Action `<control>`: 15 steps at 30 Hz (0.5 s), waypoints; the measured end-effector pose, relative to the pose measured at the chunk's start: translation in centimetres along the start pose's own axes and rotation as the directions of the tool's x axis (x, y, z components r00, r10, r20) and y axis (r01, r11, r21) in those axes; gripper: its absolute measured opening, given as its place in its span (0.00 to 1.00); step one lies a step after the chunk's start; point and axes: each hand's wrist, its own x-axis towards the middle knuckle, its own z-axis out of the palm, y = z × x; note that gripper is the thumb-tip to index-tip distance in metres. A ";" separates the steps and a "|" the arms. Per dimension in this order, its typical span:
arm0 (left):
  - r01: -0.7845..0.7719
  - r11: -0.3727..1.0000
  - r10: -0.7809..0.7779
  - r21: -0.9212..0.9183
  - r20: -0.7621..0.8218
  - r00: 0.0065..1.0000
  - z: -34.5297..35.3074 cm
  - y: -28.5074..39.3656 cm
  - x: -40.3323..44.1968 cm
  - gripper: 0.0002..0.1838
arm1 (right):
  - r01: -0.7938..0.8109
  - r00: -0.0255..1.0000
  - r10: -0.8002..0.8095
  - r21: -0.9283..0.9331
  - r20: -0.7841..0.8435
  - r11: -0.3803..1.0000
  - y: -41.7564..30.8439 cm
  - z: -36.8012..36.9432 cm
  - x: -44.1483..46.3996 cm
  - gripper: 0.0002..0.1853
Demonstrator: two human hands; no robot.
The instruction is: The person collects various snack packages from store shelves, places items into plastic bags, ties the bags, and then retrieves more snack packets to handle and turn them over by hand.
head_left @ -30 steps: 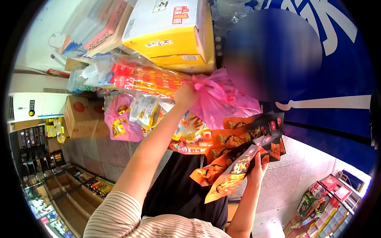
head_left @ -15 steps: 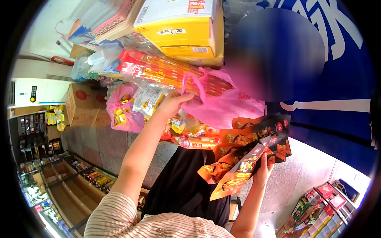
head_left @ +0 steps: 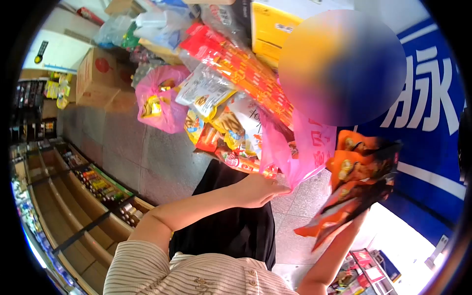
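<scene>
My left hand point(head_left: 258, 191) is closed, pinching the near edge of a pink plastic bag point(head_left: 314, 145) and pulling it towards my body. The bag hangs with its mouth partly spread; a bit of something printed shows inside. To the right of the bag, my right hand point(head_left: 362, 218) grips several orange-and-black food packets point(head_left: 351, 182), fanned and blurred by motion. Its fingers are mostly hidden behind them. Left of the bag lie snack packets point(head_left: 230, 123) in clear and yellow wrapping, with a long red-and-orange pack point(head_left: 241, 66) behind.
A second, filled pink bag point(head_left: 160, 110) stands at the left. Behind are a cardboard box point(head_left: 98, 81) and a yellow box point(head_left: 270, 29). Shelving point(head_left: 81, 216) runs along the lower left. A blue panel with white lettering point(head_left: 427, 103) rises at the right.
My left hand has moved from the bag's handles down to its near edge, drawing it out. My right hand has carried the packets to the right. The view has turned.
</scene>
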 end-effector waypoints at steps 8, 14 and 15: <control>-0.155 0.984 0.139 -0.092 -0.162 0.977 -0.3 -0.6 -1.6 0.16 | 0.469 0.883 -0.464 -0.134 0.070 0.873 -8.4 8.5 3.0 0.20; 0.028 0.974 -0.055 -0.224 -0.115 0.992 1.0 -1.2 -3.2 0.15 | 0.721 0.459 -0.529 -0.647 0.713 -0.247 -3.5 16.0 0.5 0.21; 0.028 0.970 -0.082 -0.243 -0.213 0.974 1.1 -1.4 -3.7 0.15 | 0.527 0.846 -0.305 -0.599 0.437 0.603 -0.5 17.6 0.1 0.20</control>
